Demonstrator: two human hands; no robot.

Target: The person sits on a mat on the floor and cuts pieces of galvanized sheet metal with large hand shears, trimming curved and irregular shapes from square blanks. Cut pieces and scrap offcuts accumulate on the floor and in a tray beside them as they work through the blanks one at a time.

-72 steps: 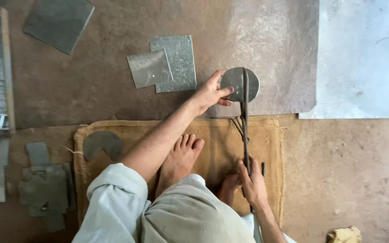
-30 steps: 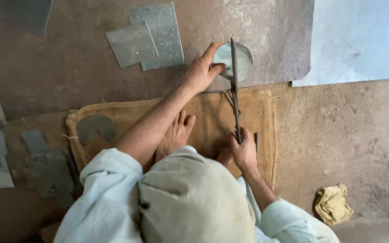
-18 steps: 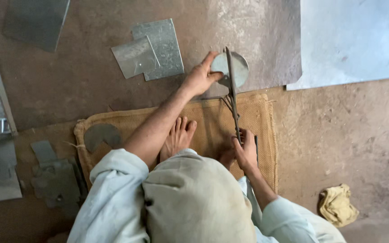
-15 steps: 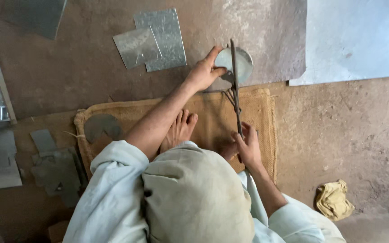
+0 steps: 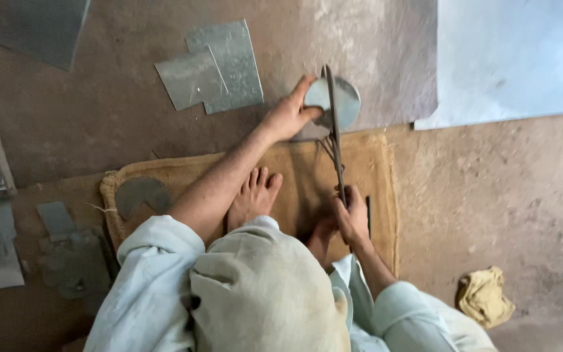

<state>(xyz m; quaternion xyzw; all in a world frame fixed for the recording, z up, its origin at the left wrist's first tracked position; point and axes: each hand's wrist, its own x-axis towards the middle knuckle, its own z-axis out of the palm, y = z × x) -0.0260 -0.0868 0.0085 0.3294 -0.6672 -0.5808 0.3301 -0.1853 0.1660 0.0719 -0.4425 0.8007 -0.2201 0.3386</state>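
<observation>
While you sit on the burlap mat, your left hand reaches forward and grips the round sheet-metal disc at its left edge — fingers wrapped over the rim, thumb toward the shears, pinching the disc. The disc lies at the far edge of the mat, partly over the grey floor sheet. Your right hand is closed around the handles of the long metal shears, low on the mat near your right foot; the fingers are curled tight on the grip. The shear blades run straight away from you and cross the disc just right of your left fingers, standing on edge over it — you cannot tell how far apart the blades stand. Your bare left foot rests flat on the mat between your two arms. A half-round metal offcut lies on the mat's left end, well apart from the hands. Two overlapping rectangular metal sheets lie on the floor, left of the disc. More metal scraps sit left of the mat. A crumpled yellow rag lies on the floor at your right, well away from the work.
</observation>
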